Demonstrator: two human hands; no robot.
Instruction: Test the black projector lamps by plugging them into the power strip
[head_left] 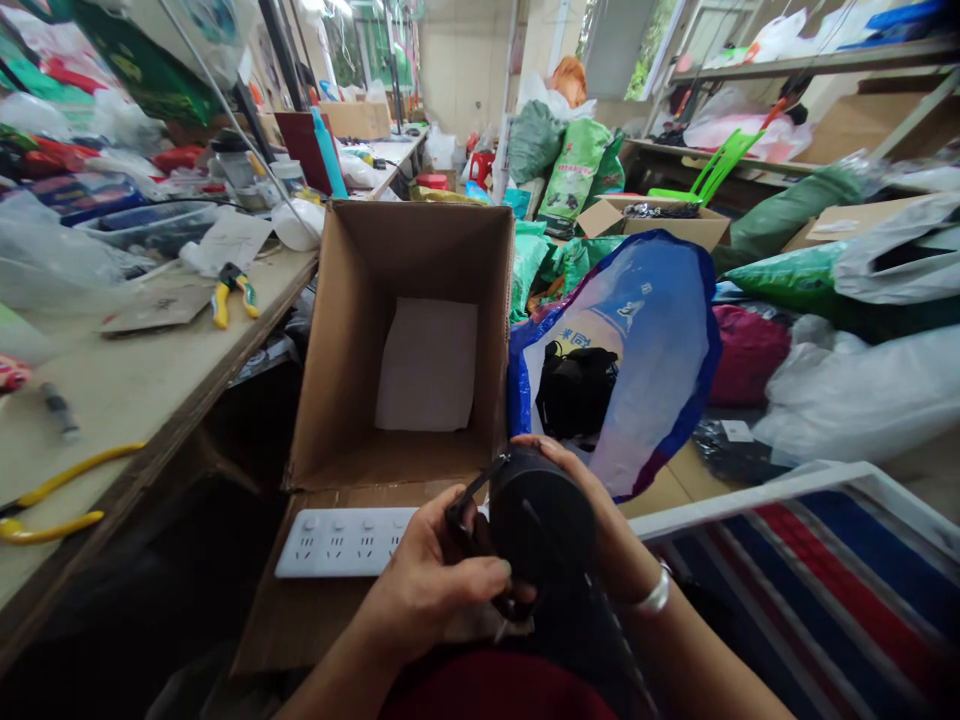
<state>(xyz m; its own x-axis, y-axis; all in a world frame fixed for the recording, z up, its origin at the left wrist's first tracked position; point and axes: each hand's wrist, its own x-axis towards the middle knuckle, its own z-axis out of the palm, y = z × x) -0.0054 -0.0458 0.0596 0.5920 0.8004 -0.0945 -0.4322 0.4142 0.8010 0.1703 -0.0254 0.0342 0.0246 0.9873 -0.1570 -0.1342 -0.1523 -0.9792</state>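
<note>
Between my hands, just in front of my body, is a black round-ended cylinder [544, 512] with a dark strap-like loop [466, 500] at its left side. My left hand [439, 570] is closed on the loop, thumb pointing right. Around the far and right side of the cylinder curls my right hand [600, 500], its fingers partly hidden. Beyond it stands an open blue-rimmed woven bag [660, 370] with black items [576, 390] inside. Left of the bag, an open cardboard box [405, 460] faces me, a pale sheet [427, 365] in it.
A white power strip [341, 542] lies on cardboard below the box, close to my left hand. On the left workbench [172, 390] are yellow-handled pliers [232, 295] and another yellow-handled tool [67, 490]. A white frame with striped fabric [817, 580] stands at right. Sacks and bags fill the back.
</note>
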